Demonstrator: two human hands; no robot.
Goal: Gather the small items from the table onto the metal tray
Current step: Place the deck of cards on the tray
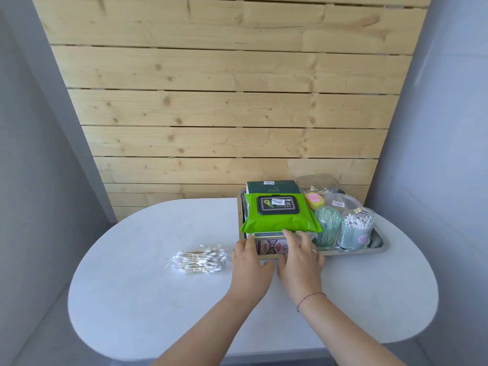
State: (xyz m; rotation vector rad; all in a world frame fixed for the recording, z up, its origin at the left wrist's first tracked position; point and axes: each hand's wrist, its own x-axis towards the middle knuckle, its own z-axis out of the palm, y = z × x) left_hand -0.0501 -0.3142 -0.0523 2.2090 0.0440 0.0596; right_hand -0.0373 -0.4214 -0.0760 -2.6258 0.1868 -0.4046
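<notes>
Nearby, cotton swab bag point(198, 261) just beside left hand point(250, 270).

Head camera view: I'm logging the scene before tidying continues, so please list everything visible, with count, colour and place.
Oval table: one, white, fills foreground.
Metal tray: one, silver, table's far right.
Bag of wooden cotton swabs: one, clear, on table left of tray.
Wet-wipe pack: one, lime green with black lid, stacked on tray.
Printed box: one, white and red, under the wipes.
Dark box: one, green, tray's back.
Swab tubs: two, pale green, tray's right.
Clear containers: two, tray's back right.
Round item: one, yellow and pink, mid-tray.
Plank wall: pale wood, behind.
Left hand: at box's left end.
Right hand: on box front.
</notes>
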